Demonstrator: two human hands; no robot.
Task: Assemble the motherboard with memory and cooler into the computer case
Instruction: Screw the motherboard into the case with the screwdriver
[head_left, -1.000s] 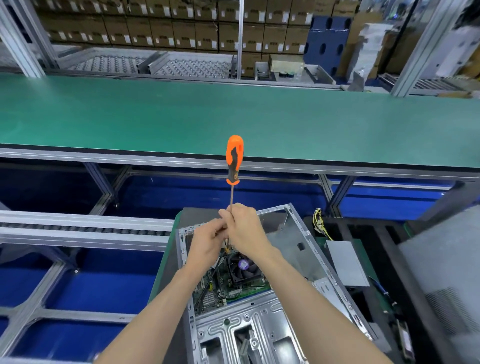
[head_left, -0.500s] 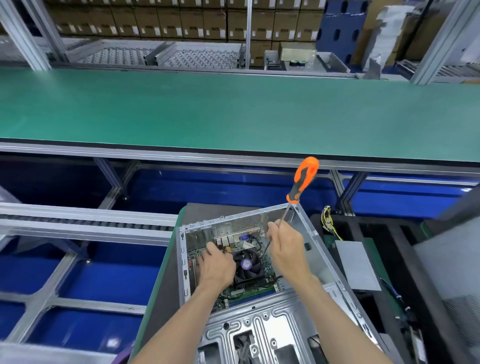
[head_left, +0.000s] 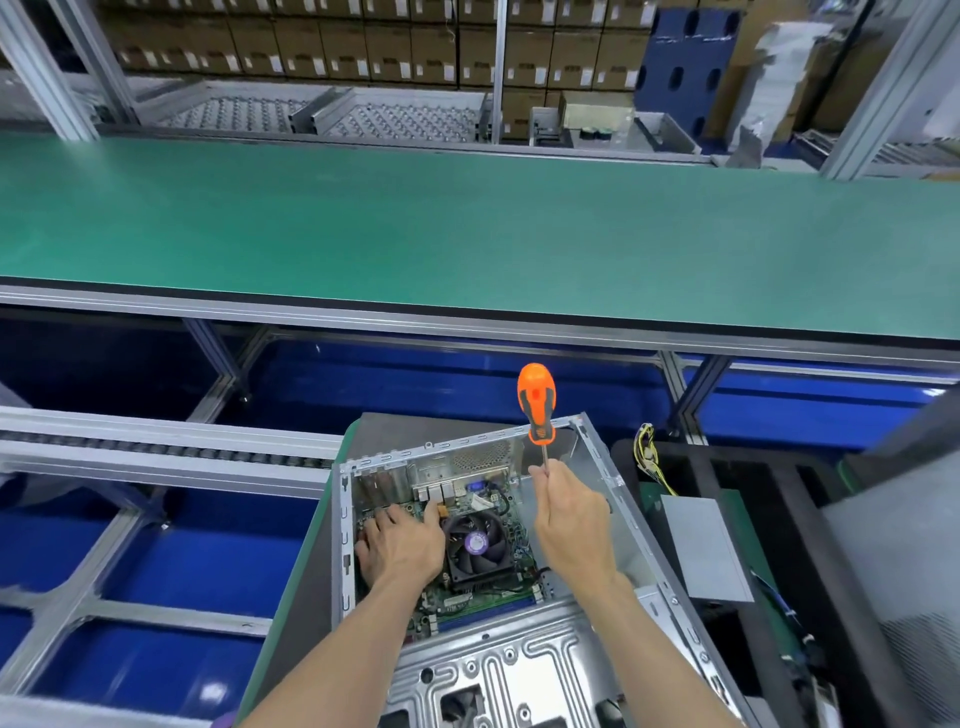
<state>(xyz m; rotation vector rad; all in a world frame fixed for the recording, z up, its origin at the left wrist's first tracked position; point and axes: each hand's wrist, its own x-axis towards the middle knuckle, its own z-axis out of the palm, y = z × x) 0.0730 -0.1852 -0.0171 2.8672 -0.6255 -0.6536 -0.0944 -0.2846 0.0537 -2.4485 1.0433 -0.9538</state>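
Green motherboard (head_left: 483, 597) is already lying inside the computer case (head_left: 524, 670), w/ cooler (head_left: 477, 545) sitting on top near the middle; memory isn't clearly showing. Left hand (head_left: 402, 545) is pressing flat, fingers spread, on the board's left part just beside the cooler. Right hand (head_left: 571, 519) is pinching the shaft of the orange screwdriver (head_left: 537, 410), handle pointing up, tip hidden behind the hand. Judging by this, placement is done & screwing down is what's left. Case is resting on the near table (head_left: 306, 587); a grey power supply (head_left: 706, 551) is lying to its right.

green conveyor belt (head_left: 467, 228) | cardboard boxes (head_left: 363, 47) stacked behind | blue floor (head_left: 171, 665)
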